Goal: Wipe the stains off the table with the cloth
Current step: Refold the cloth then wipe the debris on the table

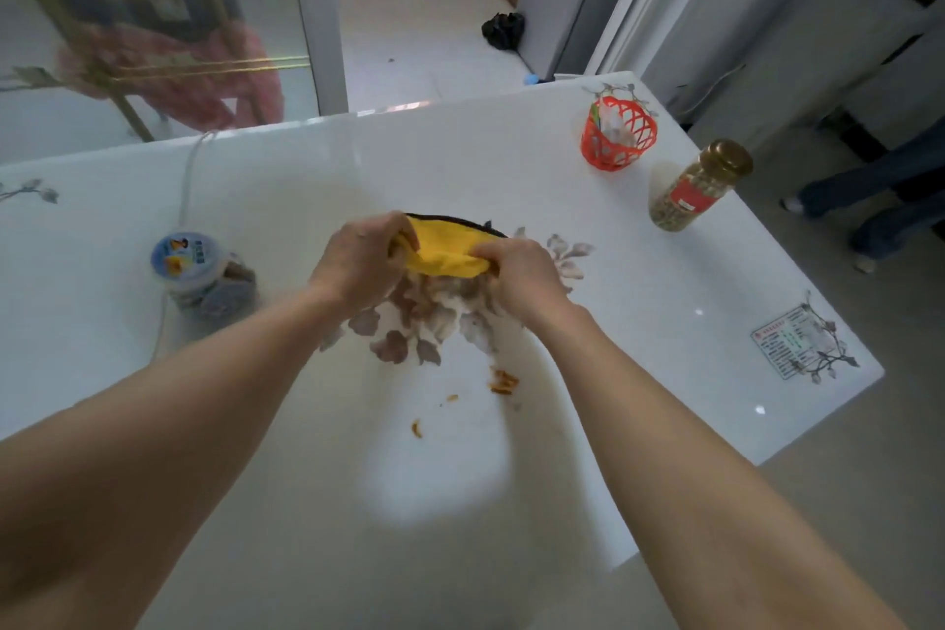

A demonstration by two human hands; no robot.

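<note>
A yellow cloth (444,248) with a dark edge is bunched between both hands above the middle of the white table (511,159). My left hand (360,261) grips its left end and my right hand (516,271) grips its right end. Orange stains (503,381) lie on the table nearer to me than the hands, with smaller smears (417,427) a little further left. A printed flower pattern (424,322) on the table surface lies under the hands.
A red plastic basket (616,133) and a gold-lidded jar (698,187) stand at the back right. A blue-lidded jar (197,271) stands on the left, with a white cable (186,189) running past it. A sticker (787,340) sits near the right edge. A person's legs (869,200) are beyond it.
</note>
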